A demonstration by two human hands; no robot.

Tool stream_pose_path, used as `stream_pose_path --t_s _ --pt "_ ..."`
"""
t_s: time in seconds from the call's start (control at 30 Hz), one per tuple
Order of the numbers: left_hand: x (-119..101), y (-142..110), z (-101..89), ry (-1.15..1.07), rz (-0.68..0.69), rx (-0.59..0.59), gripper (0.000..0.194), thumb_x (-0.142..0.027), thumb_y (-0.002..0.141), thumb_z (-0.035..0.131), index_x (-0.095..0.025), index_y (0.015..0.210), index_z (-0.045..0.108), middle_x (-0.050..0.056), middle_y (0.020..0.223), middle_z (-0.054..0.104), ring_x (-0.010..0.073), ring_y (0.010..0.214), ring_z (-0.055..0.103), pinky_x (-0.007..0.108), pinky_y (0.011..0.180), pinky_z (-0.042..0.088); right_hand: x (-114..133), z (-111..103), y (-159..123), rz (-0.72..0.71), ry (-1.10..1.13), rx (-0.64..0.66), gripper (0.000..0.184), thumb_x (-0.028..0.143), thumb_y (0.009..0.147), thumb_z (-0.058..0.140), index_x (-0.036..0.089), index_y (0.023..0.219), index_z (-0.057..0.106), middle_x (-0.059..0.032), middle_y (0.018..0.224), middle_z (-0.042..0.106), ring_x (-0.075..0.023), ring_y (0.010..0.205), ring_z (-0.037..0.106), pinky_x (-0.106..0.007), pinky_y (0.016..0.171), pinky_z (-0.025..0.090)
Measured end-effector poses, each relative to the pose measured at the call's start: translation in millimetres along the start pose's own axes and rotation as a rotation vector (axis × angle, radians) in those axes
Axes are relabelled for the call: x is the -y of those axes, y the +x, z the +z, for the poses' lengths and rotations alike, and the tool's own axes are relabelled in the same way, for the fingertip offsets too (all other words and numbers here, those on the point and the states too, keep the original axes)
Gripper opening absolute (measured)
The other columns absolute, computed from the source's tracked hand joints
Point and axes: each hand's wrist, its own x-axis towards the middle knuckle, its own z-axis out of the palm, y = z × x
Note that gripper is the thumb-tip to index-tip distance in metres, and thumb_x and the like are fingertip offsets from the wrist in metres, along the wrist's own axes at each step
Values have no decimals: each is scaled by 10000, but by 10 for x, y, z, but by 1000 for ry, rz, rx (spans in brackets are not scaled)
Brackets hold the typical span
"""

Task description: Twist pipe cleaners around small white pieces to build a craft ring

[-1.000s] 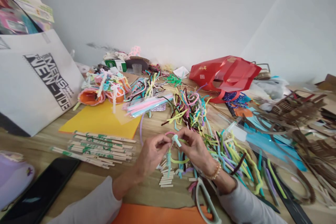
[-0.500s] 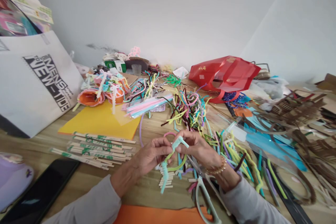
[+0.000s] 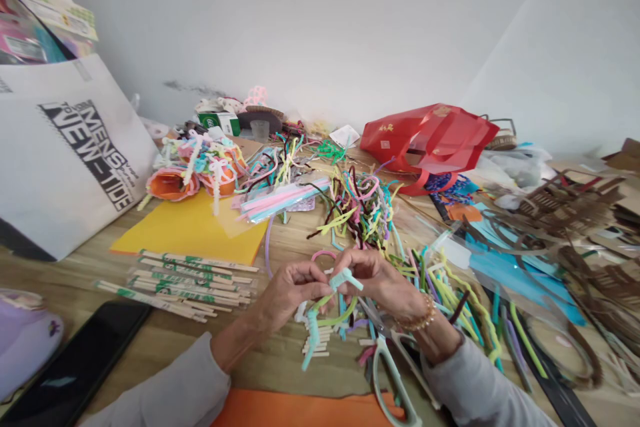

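Observation:
Both hands pinch one fuzzy pipe cleaner [image 3: 313, 328], green with pale turquoise coiled round it in two places. My left hand [image 3: 295, 285] closes thumb and fingertips on its green part. My right hand [image 3: 373, 275] pinches it by the upper turquoise coil, whose short tail points right. The lower turquoise end hangs down below the left fingers. Under the hands lie short cut white sticks [image 3: 323, 339] and loose pipe-cleaner pieces. Scissors with pale handles [image 3: 395, 380] rest beneath my right wrist. The fingertips partly hide the middle of the piece.
Wrapped chopsticks [image 3: 190, 283], a black phone [image 3: 80, 363] and yellow sheets [image 3: 195, 230] lie on the left. A white bag [image 3: 75, 160] stands behind them. Tangled pipe cleaners [image 3: 360, 203] spread ahead and right, below a red bag [image 3: 430, 140]. An orange sheet [image 3: 295, 408] lies at the near edge.
Both hands keep their pinch. The upper turquoise coil has shifted slightly down and right, and the hanging lower end has swung a little left.

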Motion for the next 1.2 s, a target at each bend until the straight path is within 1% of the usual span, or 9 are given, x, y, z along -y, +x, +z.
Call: stream_pose_path --t_s 0.1,0.27,0.4,0.53,0.7,0.9,1.03,1.13,1.2 --pt "-27 -5 12 92 -13 -30 241 -300 625 775 -121 633 614 20 548 658 109 457 558 218 474 406 50 1 -11 -16 -96 1 226 334 717 719 143 720 601 -9 678 601 -104 585 555 -209 539 414" --pt "-84 -18 67 223 -38 -122 244 -314 608 766 -122 619 617 -2 510 617 80 431 500 184 429 337 60 1 -2 -63 -349 -91 227 352 744 688 133 703 647 -8 651 587 -96 573 490 -213 533 377" --pt "-105 -20 86 267 -17 -144 192 -290 644 726 -120 640 637 -5 529 608 83 457 497 184 444 351 24 16 16 -72 -382 -138 230 360 745 679 136 699 660 -8 637 590 -98 553 484 -213 509 374" --pt "-85 -4 63 297 -3 -177 161 -258 659 702 -119 627 626 -4 529 605 91 469 508 189 458 374 36 48 22 -90 -416 -154 172 315 761 664 143 751 677 -21 707 618 -110 612 527 -216 551 407" --pt "-48 7 45 220 15 -192 198 -278 636 728 -122 609 609 -6 532 610 89 455 513 193 458 399 0 29 31 -145 -480 -162 167 313 745 685 147 763 683 -26 738 641 -135 686 566 -240 638 443" --pt "-40 8 46 131 -26 -186 221 -300 627 749 -118 635 624 -1 545 624 86 440 528 187 444 406 -62 -25 50 -133 -413 -143 214 354 768 665 141 754 668 -15 686 627 -117 615 544 -223 575 431" --pt "17 30 14 71 -29 -173 225 -295 644 752 -117 650 615 -8 555 623 87 454 545 189 462 415 -33 -8 40 -181 -519 -153 171 316 799 639 153 783 690 -17 722 632 -139 696 563 -241 661 438" --pt "67 42 -8 28 -30 -156 224 -285 648 756 -116 663 610 -10 559 614 84 453 540 194 476 430 -14 20 27 -189 -600 -193 163 293 820 618 155 797 701 -17 703 613 -142 695 553 -249 683 437" --pt "74 42 -11 3 -37 -144 220 -281 650 758 -114 680 616 -10 569 610 85 462 542 197 487 434 -19 31 26 -187 -610 -210 164 293 822 615 156 801 704 -20 711 612 -147 709 554 -258 702 435"
